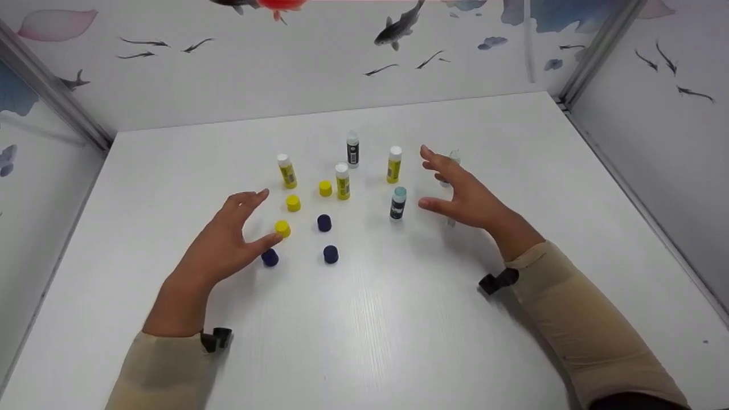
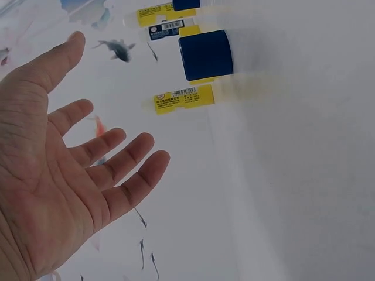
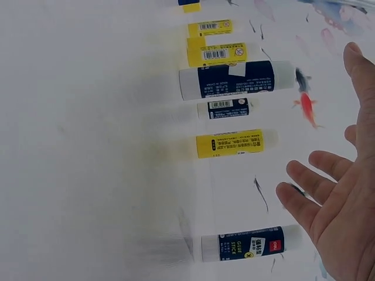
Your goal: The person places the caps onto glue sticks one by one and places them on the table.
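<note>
My left hand (image 1: 225, 242) hovers at the left of the table with its fingers spread and nothing in them. A yellow cap (image 1: 282, 229) is close to its thumb tip, and a dark blue cap (image 1: 270, 257) is partly covered by that thumb. On the right, my right hand (image 1: 464, 191) is also spread and holds nothing. It partly hides an uncapped dark blue glue stick (image 1: 454, 156), labelled in the right wrist view (image 3: 252, 244). Just left of its thumb stands another uncapped dark blue glue stick (image 1: 397, 204). A yellow glue stick (image 1: 393, 165) stands upright beyond.
Farther back are a dark blue glue stick (image 1: 353, 151) and two yellow glue sticks (image 1: 287, 172) (image 1: 342, 182), all upright without caps. Between the hands lie more yellow caps (image 1: 325, 188) (image 1: 293, 203) and dark blue caps (image 1: 324, 222) (image 1: 330, 254). Fish-patterned walls (image 1: 319, 74) border the white table (image 1: 353, 341).
</note>
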`<state>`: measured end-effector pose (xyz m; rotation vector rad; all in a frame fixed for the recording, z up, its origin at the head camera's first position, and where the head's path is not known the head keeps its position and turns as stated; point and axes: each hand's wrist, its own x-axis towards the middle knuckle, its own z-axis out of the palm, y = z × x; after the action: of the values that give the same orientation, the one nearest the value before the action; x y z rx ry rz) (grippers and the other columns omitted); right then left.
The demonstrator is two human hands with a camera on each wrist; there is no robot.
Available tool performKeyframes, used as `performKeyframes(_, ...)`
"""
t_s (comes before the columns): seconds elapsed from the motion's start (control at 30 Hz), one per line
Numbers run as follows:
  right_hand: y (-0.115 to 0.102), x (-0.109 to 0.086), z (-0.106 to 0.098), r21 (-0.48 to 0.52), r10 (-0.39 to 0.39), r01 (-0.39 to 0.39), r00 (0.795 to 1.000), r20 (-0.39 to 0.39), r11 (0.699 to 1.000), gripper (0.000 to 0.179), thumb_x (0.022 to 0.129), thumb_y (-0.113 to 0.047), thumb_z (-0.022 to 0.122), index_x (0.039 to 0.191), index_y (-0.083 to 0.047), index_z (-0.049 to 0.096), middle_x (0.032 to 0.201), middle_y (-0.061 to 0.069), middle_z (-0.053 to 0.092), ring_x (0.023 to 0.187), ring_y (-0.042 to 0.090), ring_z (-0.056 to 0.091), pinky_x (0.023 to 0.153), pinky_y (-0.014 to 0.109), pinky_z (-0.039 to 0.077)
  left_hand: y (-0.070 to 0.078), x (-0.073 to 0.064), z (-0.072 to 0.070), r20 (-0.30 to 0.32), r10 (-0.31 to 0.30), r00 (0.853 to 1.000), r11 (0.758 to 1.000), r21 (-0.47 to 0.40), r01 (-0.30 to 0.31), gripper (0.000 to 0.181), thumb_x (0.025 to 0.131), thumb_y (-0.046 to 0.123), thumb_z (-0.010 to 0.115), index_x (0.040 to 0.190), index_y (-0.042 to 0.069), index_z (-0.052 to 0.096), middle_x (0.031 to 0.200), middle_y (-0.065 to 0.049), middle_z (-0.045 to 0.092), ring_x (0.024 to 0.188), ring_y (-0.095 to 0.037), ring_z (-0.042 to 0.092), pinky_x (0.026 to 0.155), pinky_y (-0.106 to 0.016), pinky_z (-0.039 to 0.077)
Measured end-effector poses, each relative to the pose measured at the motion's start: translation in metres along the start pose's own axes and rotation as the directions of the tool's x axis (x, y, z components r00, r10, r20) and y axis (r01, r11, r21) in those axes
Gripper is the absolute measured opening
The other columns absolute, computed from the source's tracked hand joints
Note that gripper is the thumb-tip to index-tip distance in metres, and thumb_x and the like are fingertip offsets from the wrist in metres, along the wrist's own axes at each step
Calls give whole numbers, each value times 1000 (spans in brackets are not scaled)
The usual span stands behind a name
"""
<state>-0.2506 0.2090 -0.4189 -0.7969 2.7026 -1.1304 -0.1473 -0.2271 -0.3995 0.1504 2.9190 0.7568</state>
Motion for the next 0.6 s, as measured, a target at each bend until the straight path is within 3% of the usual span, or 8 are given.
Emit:
performKeyframes(0.17, -3, 3, 6, 47, -4, 2, 999, 36, 999, 97, 94, -38, 78, 165, -45, 12, 173, -6, 24, 155, 26, 36, 123, 54, 36, -2, -1, -3, 40, 9, 999, 1000, -11, -9, 82, 94, 43, 76, 163, 31, 33, 167, -10, 31, 151, -39, 40, 117, -61, 40)
performKeyframes(0.3, -5, 6, 11, 79, -52, 48, 997, 54, 996, 97, 95, -34, 78, 165, -46, 13, 172, -5, 26, 154, 24, 39, 123, 51, 38, -6, 0, -6, 82, 21, 996, 1000, -6, -20, 79, 94, 42, 76, 162, 31, 36, 167, -9, 34, 149, -40, 42, 117, -62, 40)
performKeyframes(0.43, -3, 9, 14, 142, -90, 78, 993, 80, 987, 95, 96, -25, 77, 166, -42, 15, 171, 1, 30, 151, 25, 43, 122, 51, 39, -10, -1, -6, 125, 18, 992, 999, -31, -14, 76, 94, 41, 77, 160, 30, 41, 165, -6, 38, 144, -39, 49, 115, -61, 44)
performKeyframes(0.6, 0, 11, 17, 223, -90, 61, 989, 118, 973, 93, 95, -19, 78, 167, -31, 19, 168, 11, 35, 149, 27, 46, 121, 51, 41, -16, -2, -2, 164, 5, 986, 999, -35, 1, 74, 93, 43, 78, 157, 29, 46, 162, -5, 42, 146, -37, 46, 116, -61, 42)
